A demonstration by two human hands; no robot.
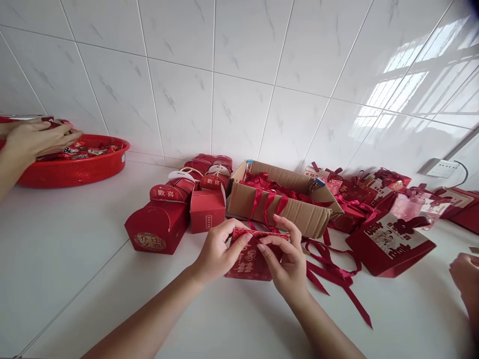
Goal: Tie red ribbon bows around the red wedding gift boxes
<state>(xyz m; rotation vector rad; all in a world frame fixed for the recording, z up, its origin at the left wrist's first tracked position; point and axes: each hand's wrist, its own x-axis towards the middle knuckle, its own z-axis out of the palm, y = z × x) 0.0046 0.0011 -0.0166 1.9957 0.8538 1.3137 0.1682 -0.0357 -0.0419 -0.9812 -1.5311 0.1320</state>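
Note:
A red paper gift bag with pale printed characters stands on the white table in front of me. My left hand pinches its upper left edge between thumb and fingers. At the upper right edge, my right hand pinches the bag with thumb and index finger, its other fingers raised. The top edges of the bag lie close together, so its inside is hidden. Just beyond the hands, dark red ribbons hang over the wall of an open cardboard box.
Red boxes stand to the left of the carton. Loose ribbon lies right of my hands, near several finished-looking gift bags. A co-worker's hands reach into a red basket of sweets; another person's hand shows at far right.

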